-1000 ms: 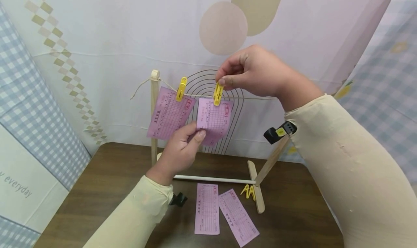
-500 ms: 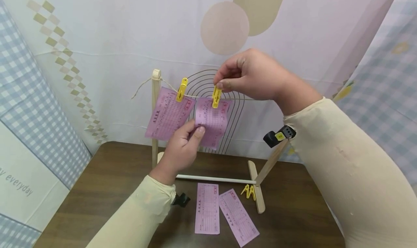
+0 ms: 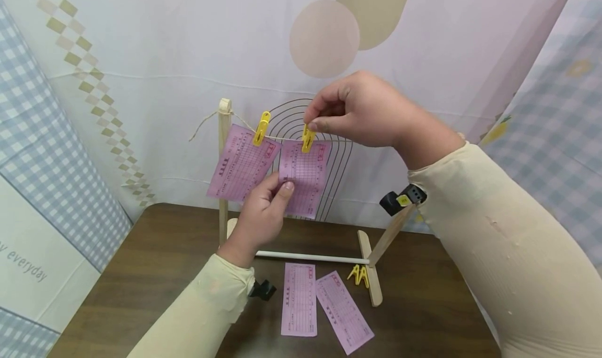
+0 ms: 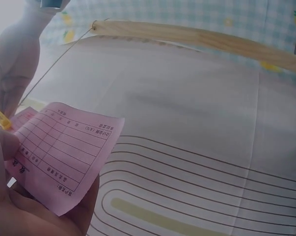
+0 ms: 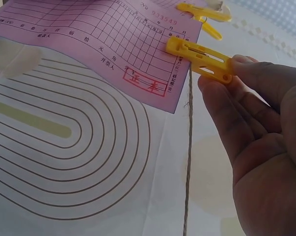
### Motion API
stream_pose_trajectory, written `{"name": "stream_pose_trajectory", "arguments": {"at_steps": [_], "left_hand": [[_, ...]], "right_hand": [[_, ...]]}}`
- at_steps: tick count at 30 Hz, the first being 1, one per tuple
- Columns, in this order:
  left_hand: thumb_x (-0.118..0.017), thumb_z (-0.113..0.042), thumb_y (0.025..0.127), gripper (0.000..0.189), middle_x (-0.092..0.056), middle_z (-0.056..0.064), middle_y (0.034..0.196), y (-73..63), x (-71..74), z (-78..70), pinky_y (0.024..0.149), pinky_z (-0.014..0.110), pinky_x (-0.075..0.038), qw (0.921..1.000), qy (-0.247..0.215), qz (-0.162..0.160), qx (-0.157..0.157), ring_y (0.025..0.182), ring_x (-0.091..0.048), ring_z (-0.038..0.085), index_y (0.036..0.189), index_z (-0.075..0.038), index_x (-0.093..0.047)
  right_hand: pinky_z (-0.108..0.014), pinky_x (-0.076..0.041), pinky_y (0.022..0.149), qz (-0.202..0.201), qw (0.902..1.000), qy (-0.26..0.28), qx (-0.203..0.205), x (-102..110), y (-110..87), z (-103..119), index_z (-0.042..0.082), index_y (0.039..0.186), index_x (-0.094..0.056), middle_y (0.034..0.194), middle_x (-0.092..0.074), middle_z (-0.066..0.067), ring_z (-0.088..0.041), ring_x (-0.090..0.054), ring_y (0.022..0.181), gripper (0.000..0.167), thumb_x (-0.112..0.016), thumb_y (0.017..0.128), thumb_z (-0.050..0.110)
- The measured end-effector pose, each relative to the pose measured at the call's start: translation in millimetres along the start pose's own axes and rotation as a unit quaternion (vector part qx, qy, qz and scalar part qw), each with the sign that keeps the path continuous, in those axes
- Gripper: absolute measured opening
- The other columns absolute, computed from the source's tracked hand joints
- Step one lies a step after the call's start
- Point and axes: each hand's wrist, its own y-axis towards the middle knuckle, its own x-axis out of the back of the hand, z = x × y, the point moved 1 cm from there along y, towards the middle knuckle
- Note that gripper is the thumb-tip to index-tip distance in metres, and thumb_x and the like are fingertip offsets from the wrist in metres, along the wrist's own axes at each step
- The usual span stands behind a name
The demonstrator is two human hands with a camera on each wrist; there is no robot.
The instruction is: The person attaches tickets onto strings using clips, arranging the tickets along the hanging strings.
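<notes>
My left hand (image 3: pixel 261 211) pinches the left edge of a pink printed receipt slip (image 3: pixel 308 191) between thumb and fingers. At the slip's top edge, my right hand (image 3: pixel 362 112) pinches a yellow clothespin (image 3: pixel 308 138), whose jaws sit over the paper at the string (image 3: pixel 287 137). The right wrist view shows the clothespin (image 5: pixel 199 59) across the slip's edge (image 5: pixel 113 44), beside the string (image 5: pixel 189 147). To the left, another pink slip (image 3: pixel 242 164) hangs tilted from the string under a second yellow clothespin (image 3: pixel 261 129). In the left wrist view the held slip (image 4: pixel 69 152) bends outward.
The string runs between wooden posts, the left post (image 3: pixel 224 175) and the right post (image 3: pixel 392 235), joined low by a white rod (image 3: pixel 315 257). Two pink slips, one straight (image 3: pixel 299 300) and one slanted (image 3: pixel 345 312), lie on the brown table (image 3: pixel 414 295). Yellow clothespins (image 3: pixel 359 276) lie by the right foot.
Both hands have shifted slightly left, bringing the clothespin and slip closer to the slip hanging on the left. The held slip hangs flatter than before.
</notes>
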Motion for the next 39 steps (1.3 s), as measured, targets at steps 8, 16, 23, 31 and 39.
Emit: {"name": "stream_pose_trajectory", "arguments": {"at_steps": [8,16,23,31,39], "left_hand": [[-0.052,-0.025,0.12,0.031,-0.074,0.013,0.133,1.1,-1.0,2.2,0.102,0.053,-0.063,0.9998,-0.017,0.004,-0.002,0.125,-0.073,0.029,0.142,-0.009,-0.067],[-0.05,-0.025,0.12,0.035,-0.075,0.013,0.137,2.9,-1.9,6.4,0.106,0.056,-0.063,0.9995,-0.027,0.013,-0.004,0.129,-0.074,0.03,0.147,-0.01,-0.066],[-0.05,-0.025,0.121,0.034,-0.075,0.014,0.136,4.0,-1.9,8.6,0.108,0.054,-0.063,0.9993,-0.031,0.02,-0.004,0.129,-0.074,0.03,0.147,-0.009,-0.066],[-0.051,-0.027,0.12,0.035,-0.074,0.013,0.137,1.1,-2.9,13.3,0.106,0.055,-0.064,0.9992,-0.029,0.024,0.017,0.129,-0.073,0.03,0.148,-0.011,-0.065],[-0.055,-0.029,0.119,0.033,-0.075,0.008,0.144,-4.2,-3.3,23.4,0.111,0.056,-0.061,0.998,-0.04,0.028,0.039,0.134,-0.073,0.028,0.148,-0.017,-0.066]], "right_hand": [[-0.019,-0.061,0.083,-0.006,0.9999,0.01,0.01,-1,-1.6,1,0.017,0.107,-0.086,0.103,-0.085,0.001,-0.012,-0.077,0.094,0.006,-0.081,0.106,0.02],[-0.019,-0.061,0.085,-0.013,0.9996,0.021,0.012,-4,-1.7,-1,0.017,0.105,-0.085,0.103,-0.085,0.002,-0.011,-0.078,0.094,0.004,-0.083,0.104,0.021],[-0.019,-0.062,0.089,-0.017,0.9991,0.04,0.004,-6,-1.4,-3,0.015,0.104,-0.085,0.113,-0.086,0.001,-0.011,-0.079,0.099,0.005,-0.085,0.102,0.019],[-0.021,-0.063,0.096,-0.035,0.9972,0.066,-0.004,-5,-11.2,-2,0.012,0.102,-0.084,0.121,-0.085,-0.003,-0.014,-0.081,0.107,0.005,-0.085,0.101,0.016],[-0.018,-0.063,0.088,-0.126,0.9901,0.028,0.055,-7,-54.6,-1,0.012,0.104,-0.085,0.108,-0.084,0.0,-0.008,-0.077,0.095,0.005,-0.087,0.099,0.012]]}}
